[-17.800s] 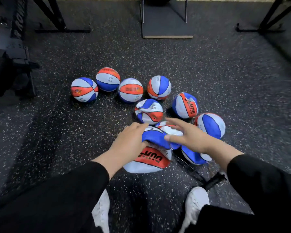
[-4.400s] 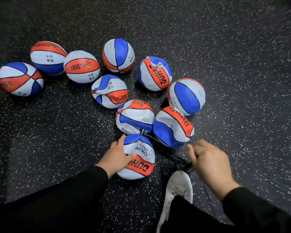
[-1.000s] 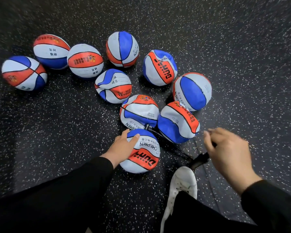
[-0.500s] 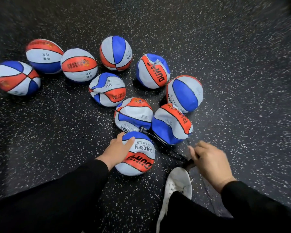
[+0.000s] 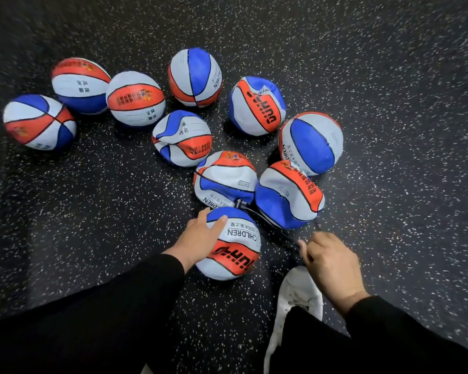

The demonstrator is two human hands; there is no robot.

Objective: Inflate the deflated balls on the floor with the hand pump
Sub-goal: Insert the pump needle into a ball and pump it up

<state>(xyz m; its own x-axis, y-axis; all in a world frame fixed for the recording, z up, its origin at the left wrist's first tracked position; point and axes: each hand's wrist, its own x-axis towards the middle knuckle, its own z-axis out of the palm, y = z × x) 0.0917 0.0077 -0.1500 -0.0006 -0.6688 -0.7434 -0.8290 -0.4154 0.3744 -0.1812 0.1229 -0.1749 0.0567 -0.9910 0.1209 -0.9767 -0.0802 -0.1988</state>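
The nearest red, white and blue ball [image 5: 234,247] lies on the floor before me. My left hand [image 5: 200,237] rests on its left side with fingers spread flat. A thin black pump hose [image 5: 265,218] runs from a connector at the ball's top toward my right hand [image 5: 330,261]. That hand is curled around the pump handle, which it hides almost wholly. Two crumpled balls [image 5: 224,179] [image 5: 289,195] lie just beyond. Several more balls [image 5: 135,98], some dented, some rounder, are scattered behind.
The floor [image 5: 389,130] is black rubber with white speckles. My white shoe [image 5: 295,298] stands just below my right hand, beside the pump. My black sleeves fill the bottom of the view.
My right hand rose with the pump handle a second ago, then came back down to just above the shoe. My left hand has stayed on the ball.
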